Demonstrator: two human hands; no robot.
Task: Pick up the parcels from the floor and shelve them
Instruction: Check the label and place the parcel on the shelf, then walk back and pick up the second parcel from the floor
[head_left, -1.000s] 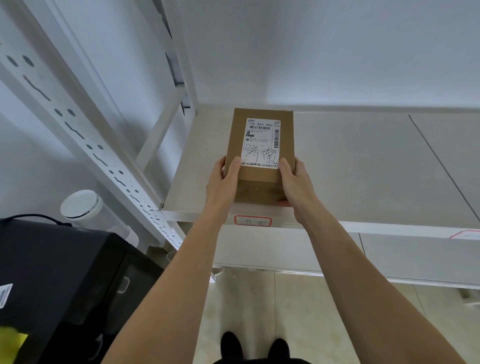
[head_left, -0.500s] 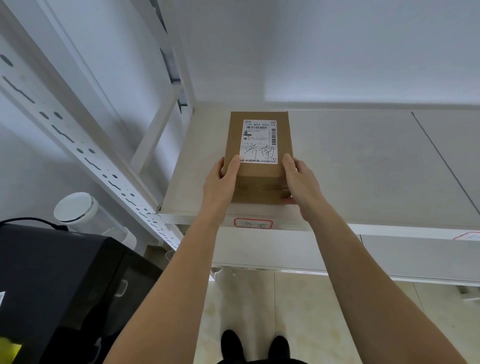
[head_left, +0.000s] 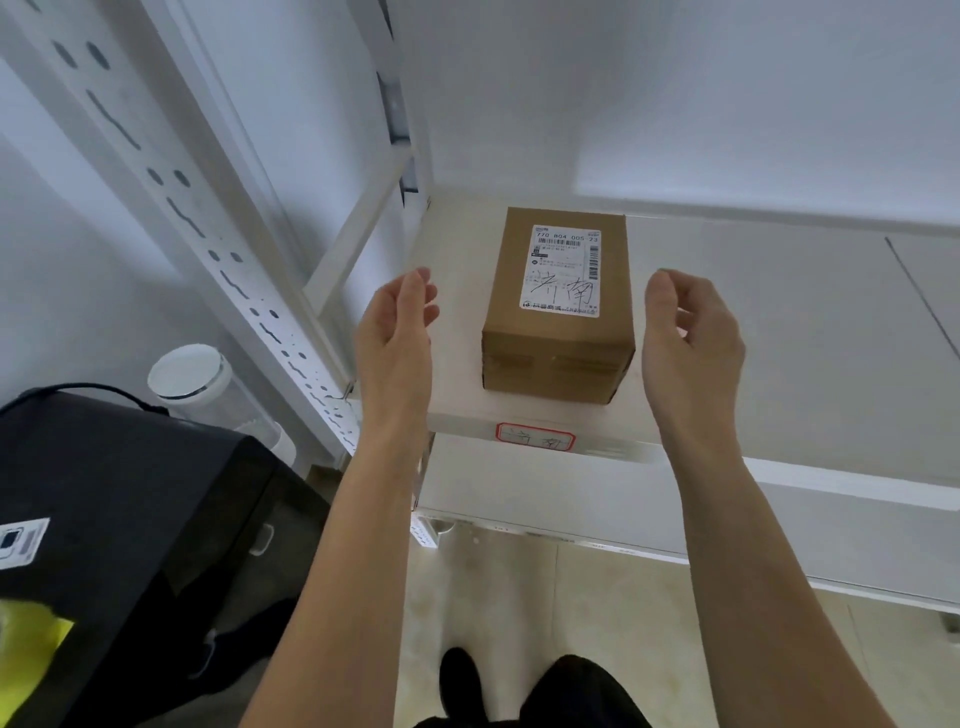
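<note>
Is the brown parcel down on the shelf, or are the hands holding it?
On the shelf. The brown parcel sits flat on the shelf, label up, with the left hand and right hand open, clear of its sides.

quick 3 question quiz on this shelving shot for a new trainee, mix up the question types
1. True or false: the left hand is gripping the cardboard parcel.
2. Multiple choice: where does the parcel sit? A) on the floor B) on the shelf, near its front left corner C) on the black cabinet
3. Short answer: what is stuck on the parcel's top face?

Key
1. False. Both the left hand and the right hand are open, one to each side of the parcel, with a gap between.
2. B
3. A white shipping label with barcodes, a printed number and handwritten characters.
</note>
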